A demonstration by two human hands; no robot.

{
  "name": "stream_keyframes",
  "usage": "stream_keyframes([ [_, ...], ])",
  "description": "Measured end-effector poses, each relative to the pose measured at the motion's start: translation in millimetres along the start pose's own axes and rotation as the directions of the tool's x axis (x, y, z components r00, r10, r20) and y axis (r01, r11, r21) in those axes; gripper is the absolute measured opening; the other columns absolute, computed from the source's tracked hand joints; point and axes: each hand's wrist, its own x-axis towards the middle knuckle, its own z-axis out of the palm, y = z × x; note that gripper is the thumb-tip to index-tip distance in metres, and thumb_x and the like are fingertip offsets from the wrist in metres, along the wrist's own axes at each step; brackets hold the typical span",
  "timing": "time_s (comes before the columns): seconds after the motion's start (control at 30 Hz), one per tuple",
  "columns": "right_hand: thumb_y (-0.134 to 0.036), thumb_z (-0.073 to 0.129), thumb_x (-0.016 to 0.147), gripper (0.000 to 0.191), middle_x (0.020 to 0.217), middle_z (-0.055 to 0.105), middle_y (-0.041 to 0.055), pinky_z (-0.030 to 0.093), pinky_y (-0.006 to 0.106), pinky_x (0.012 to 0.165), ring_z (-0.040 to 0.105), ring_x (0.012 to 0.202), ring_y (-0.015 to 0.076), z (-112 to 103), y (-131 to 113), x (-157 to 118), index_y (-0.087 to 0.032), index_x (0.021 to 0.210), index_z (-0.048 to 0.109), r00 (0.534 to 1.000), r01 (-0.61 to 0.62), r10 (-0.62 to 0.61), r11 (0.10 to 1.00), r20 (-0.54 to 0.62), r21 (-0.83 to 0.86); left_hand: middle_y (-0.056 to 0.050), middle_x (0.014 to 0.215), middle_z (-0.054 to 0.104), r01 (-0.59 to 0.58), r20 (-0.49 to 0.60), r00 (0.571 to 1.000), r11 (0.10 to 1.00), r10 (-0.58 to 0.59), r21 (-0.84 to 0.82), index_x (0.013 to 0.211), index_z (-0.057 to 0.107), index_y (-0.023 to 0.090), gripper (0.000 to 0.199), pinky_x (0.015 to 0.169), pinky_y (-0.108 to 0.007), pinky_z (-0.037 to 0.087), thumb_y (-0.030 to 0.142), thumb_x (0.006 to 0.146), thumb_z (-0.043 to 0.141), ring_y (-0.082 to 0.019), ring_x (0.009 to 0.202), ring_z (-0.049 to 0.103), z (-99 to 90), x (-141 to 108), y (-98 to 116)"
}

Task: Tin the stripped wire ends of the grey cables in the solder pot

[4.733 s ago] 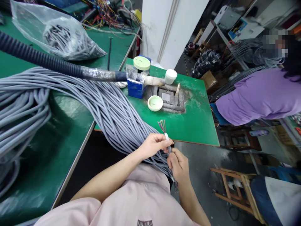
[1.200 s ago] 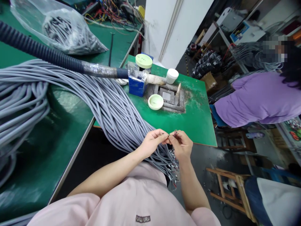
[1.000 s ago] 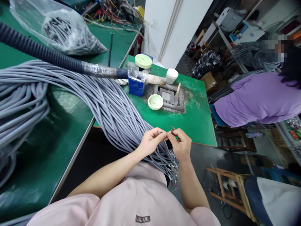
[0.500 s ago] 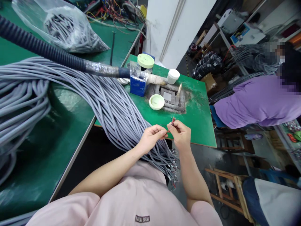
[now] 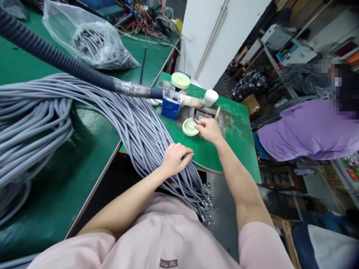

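My right hand (image 5: 209,130) is shut on the end of a thin grey cable (image 5: 207,169). Its fine bared wires (image 5: 195,122) reach over a shallow pale green dish (image 5: 188,129), and I cannot tell whether they touch it. My left hand (image 5: 175,158) lies on a large bundle of grey sheathed cables (image 5: 134,127), its fingers lightly curled, with no single cable visibly gripped. The bundle sweeps across the green workbench (image 5: 89,119), and its stripped ends (image 5: 207,203) hang down off the edge below my hands.
A recessed metal pot (image 5: 201,114) sits behind the dish, beside a white jar (image 5: 211,98) and a blue box (image 5: 171,109) with a dark corrugated hose (image 5: 56,54). A bag of cables (image 5: 98,43) lies beyond. A person in a purple shirt (image 5: 308,130) stands right.
My hands have come apart. The right hand has moved forward to the green dish with the cable end, and the left has dropped onto the bundle. The view has shifted slightly.
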Motion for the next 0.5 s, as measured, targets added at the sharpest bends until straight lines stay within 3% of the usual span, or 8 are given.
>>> stream_keyframes([
  [0.17, -0.029, 0.061, 0.076, 0.021, 0.060, 0.053, -0.0012, 0.024, 0.025, 0.056, 0.045, 0.061, 0.0123, 8, -5, 17, -0.016, 0.059, 0.061, 0.996, 0.012, 0.008, 0.978, 0.093, -0.210, 0.001, 0.071, 0.068, -0.006, -0.011, 1.000, 1.000, 0.006, -0.013, 0.084, 0.063, 0.018, 0.010, 0.065, -0.030, 0.037, 0.025, 0.088, 0.057, -0.013, 0.066, 0.057, -0.7, 0, 0],
  [0.5, -0.033, 0.055, 0.082, 0.022, 0.081, 0.070, 0.0051, 0.029, 0.027, 0.058, 0.060, 0.076, 0.0191, 16, -11, 20, -0.019, 0.073, 0.069, 0.987, 0.068, 0.004, 0.898, 0.161, -0.435, 0.001, 0.070, 0.067, 0.008, -0.007, 1.000, 1.000, -0.008, -0.012, 0.084, 0.064, 0.019, 0.013, 0.065, -0.030, 0.037, 0.026, 0.089, 0.054, -0.013, 0.066, 0.057, -0.5, 1, -1],
])
